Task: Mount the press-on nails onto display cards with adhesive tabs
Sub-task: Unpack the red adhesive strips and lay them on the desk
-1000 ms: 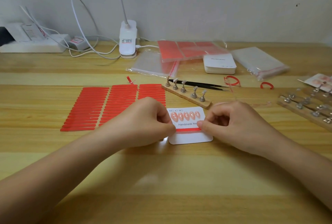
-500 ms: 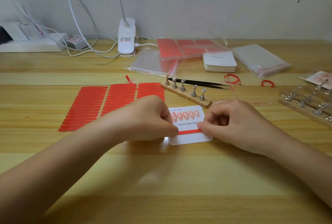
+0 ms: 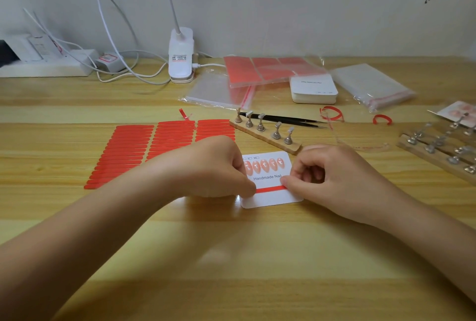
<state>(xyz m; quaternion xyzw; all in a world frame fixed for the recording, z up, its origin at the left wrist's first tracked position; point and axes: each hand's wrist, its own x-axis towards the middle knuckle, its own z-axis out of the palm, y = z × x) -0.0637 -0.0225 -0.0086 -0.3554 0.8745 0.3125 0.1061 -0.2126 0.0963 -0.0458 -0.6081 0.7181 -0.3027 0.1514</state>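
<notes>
Head view: a white display card (image 3: pixel 270 198) printed "Handmade Nail" lies flat on the wooden table (image 3: pixel 231 256), and every place here is given from that card. Five pink press-on nails (image 3: pixel 264 165) sit in a row across its upper part, above the printed words. A red adhesive strip (image 3: pixel 270 189) runs across the card below the words. The left hand (image 3: pixel 213 168), fingers curled, presses the strip's left end with its fingertips; the right hand (image 3: pixel 332 179), also curled, pinches or presses the strip's right end, and which of the two cannot be told. To the card's left lies a sheet of red adhesive strips (image 3: pixel 144 150), partly under the left forearm. Just behind the card stands a wooden bar with five metal nail holders (image 3: pixel 265 132), and black tweezers (image 3: pixel 288 119) lie behind that. Farther back sits a stack of blank cards (image 3: pixel 313 89). To the right, more nail holders (image 3: pixel 443 148) rest near the table's edge
</notes>
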